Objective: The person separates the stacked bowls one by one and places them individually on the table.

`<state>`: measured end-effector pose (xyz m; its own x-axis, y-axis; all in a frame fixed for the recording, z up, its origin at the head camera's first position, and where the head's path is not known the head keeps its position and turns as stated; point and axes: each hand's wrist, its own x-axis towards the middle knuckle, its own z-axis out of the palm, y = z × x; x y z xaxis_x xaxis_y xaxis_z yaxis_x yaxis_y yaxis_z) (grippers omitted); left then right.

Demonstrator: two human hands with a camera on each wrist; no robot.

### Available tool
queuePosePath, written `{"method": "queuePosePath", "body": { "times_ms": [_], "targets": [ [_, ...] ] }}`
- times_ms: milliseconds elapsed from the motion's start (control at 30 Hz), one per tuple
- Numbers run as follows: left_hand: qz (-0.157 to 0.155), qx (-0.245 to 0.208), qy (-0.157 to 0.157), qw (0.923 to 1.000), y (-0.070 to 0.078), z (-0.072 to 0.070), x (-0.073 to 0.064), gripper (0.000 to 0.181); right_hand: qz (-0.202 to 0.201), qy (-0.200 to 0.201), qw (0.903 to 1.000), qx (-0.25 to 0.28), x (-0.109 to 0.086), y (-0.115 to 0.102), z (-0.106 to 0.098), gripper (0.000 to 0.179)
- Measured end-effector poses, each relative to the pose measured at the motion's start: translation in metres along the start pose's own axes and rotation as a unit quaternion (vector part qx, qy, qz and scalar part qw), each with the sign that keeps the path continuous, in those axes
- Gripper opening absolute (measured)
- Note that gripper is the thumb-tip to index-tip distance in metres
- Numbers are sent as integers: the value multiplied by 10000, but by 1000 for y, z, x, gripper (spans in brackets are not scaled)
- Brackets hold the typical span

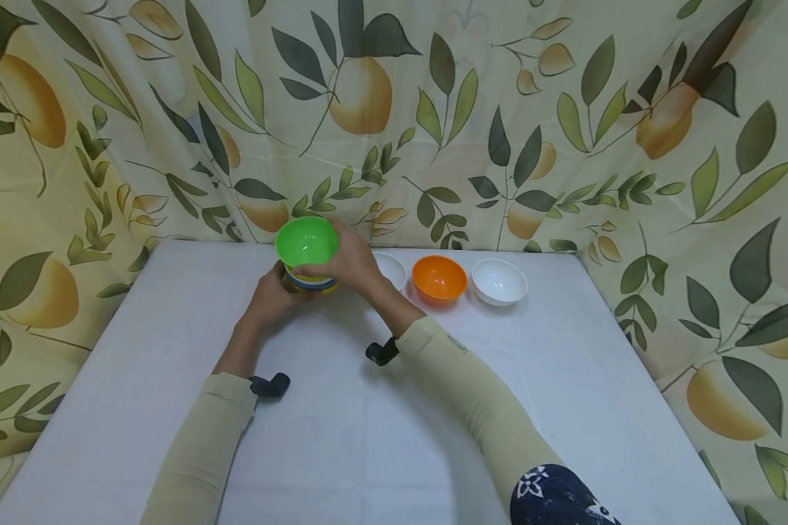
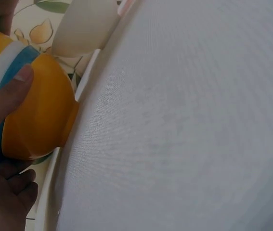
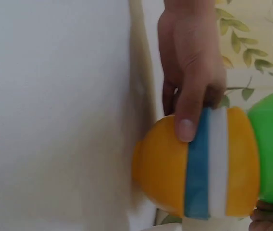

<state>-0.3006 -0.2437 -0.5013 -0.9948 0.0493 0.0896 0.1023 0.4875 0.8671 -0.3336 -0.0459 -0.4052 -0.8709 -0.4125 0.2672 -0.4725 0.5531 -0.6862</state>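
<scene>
Near the back edge of the table, my left hand (image 1: pixel 272 295) grips a nested stack of bowls, its thumb on the outer side. From the base up, the right wrist view shows a yellow-orange bowl (image 3: pixel 160 166), a blue bowl (image 3: pixel 198 168), a white bowl (image 3: pixel 218 163) and another yellow-orange bowl (image 3: pixel 242 163). At the top of this stack is a green bowl (image 1: pixel 305 240), tilted slightly in the head view. My right hand (image 1: pixel 351 259) holds the green bowl from its right side, between thumb and fingers. The lower bowls are mostly hidden from above.
Right of the stack, a white bowl (image 1: pixel 392 271), partly hidden by my right hand, an orange bowl (image 1: pixel 440 279) and another white bowl (image 1: pixel 499 282) stand in a row. A white cloth covers the table (image 1: pixel 341 437). Behind it hangs a fruit-patterned curtain (image 1: pixel 394 168).
</scene>
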Motion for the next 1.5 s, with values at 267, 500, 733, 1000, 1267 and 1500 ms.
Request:
{"method": "queuePosePath", "body": {
  "times_ms": [267,500,733,1000,1267,1500],
  "targets": [
    [-121,-75,5,9999,0,0,2,106,-220,241,9994,140,-11,-13,-15,101],
    [104,-160,20,9998,0,-2,2,104,-298,335,9986,274,-23,-20,-24,101],
    [215,130,26,9997,1,-5,2,101,-372,319,9979,412,-35,-20,-28,102],
    [1,320,-1,9995,0,-5,5,99,-288,249,9986,363,-51,-16,-33,110],
    [-230,347,-79,9991,1,-2,3,102,23,126,9997,198,-69,-8,-38,111],
    [-9,335,-47,9994,1,-2,0,98,143,136,9994,296,-83,1,-39,104]
  ]
}}
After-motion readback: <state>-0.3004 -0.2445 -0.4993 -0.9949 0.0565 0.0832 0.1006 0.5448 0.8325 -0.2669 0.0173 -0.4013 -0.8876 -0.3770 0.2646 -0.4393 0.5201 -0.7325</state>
